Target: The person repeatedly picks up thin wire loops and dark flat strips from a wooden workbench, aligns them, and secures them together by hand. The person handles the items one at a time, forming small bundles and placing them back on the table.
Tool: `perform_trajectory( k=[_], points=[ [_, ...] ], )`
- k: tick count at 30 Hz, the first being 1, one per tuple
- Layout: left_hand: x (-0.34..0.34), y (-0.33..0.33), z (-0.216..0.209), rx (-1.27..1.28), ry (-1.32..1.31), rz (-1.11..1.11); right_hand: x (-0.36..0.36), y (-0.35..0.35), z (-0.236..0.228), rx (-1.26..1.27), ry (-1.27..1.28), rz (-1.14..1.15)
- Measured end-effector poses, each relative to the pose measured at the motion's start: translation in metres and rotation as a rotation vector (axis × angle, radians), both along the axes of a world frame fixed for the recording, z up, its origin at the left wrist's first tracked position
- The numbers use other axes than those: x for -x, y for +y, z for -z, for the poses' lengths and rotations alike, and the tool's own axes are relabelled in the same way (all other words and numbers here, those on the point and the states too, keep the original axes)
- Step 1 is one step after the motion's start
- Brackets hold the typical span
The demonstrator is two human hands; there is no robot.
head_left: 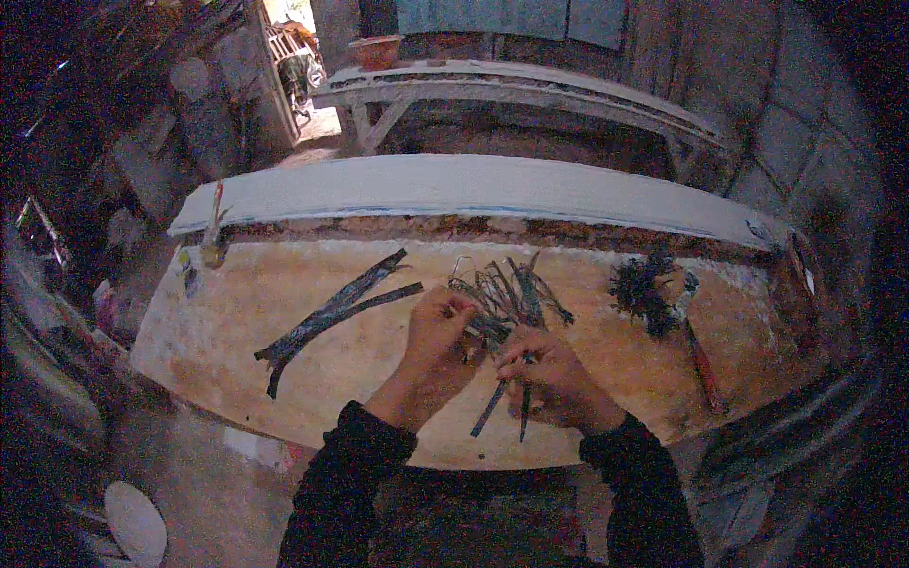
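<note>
Over the middle of a wooden table (379, 421), both my hands are at a bundle of thin dark strips (507, 293), whose loops and loose ends fan out beyond my fingers. My left hand (440, 346) is closed, its fingertips pinching the left side of the bundle. Fingers curled, my right hand (554, 379) grips the near part of the bundle, with two strip ends pointing down toward me. To the left lies a separate group of flat, dark long strips (327, 317). The exact weave or knot between my hands is too dim to make out.
At the right are a dark bushy clump (644, 292) and a tool with a red handle (701, 364). A slim reddish object (217, 204) stands at the table's left end. Behind run a long white board (454, 185) and a bench (568, 90) with an orange-brown bowl (376, 53).
</note>
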State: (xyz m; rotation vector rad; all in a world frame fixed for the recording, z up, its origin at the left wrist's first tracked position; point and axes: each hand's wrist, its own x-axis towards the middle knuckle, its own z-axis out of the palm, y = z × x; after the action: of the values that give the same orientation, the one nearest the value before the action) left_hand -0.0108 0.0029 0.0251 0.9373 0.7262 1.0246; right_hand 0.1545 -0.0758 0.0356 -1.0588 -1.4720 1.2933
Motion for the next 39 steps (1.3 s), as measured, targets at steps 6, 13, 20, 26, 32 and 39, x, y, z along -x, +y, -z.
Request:
perform_trajectory(
  k=[6,13,20,26,32,39],
  points=[
    [-0.007,-0.017,0.020,-0.409,0.343,0.343,-0.009,0.015,0.002,-0.001,0.071,0.478],
    [-0.025,-0.022,0.031,-0.528,0.129,0.617,-0.018,0.029,0.017,-0.317,-0.128,0.690],
    [0.000,0.011,0.022,-0.924,0.545,-0.051,-0.012,0.033,0.021,-0.273,-0.108,0.705],
    [0.009,0.017,-0.009,-0.311,0.199,-0.189,-0.003,0.021,0.033,-0.516,-0.357,0.307],
    [0.003,0.011,0.000,-0.069,0.024,-0.138,0.018,0.010,0.033,-0.418,-0.163,-0.004],
    [0.000,0.019,0.015,-0.359,0.282,-0.155,0.000,0.018,0.020,-0.502,-0.207,0.029]
  ],
)
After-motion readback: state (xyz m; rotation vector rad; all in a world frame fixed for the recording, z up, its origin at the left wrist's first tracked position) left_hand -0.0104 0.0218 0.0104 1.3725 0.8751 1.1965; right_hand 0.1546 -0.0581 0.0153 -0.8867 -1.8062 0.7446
